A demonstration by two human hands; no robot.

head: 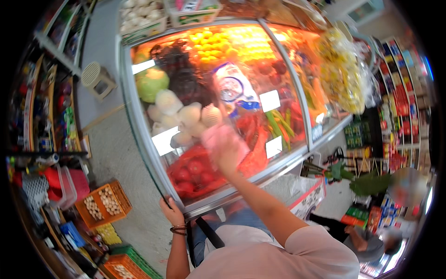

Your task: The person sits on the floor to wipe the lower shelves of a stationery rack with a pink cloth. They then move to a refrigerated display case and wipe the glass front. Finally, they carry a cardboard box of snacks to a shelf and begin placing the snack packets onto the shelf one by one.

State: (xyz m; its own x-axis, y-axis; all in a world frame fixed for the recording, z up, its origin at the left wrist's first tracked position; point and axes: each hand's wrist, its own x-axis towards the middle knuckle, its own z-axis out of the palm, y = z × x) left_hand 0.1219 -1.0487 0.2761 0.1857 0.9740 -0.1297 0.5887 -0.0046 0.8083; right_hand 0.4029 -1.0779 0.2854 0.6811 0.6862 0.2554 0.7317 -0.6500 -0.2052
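Note:
My right hand (227, 158), blurred, holds a pink cloth (223, 137) flat against the front glass of a metal-framed produce display case (195, 205). At the case's lower left corner, the fingers of my left hand (171, 211) curl around the edge. Behind the glass lie tomatoes (195, 167) in a red bag, pale fruit in foam nets (210, 115) and long green peppers (275, 125). Farther up are a round green vegetable (152, 83), a printed plastic bag (231, 87) and yellow fruit (209, 45) under bright light. White price cards (165, 140) show among the goods.
Baskets of white bulbs (143, 15) stand on top of the case. Bagged yellow goods (339, 73) are at its right. A plastic stool (98, 80) and an orange crate (103, 204) are on the left, near stocked shelves (45, 104). Another person (366, 240) is at lower right.

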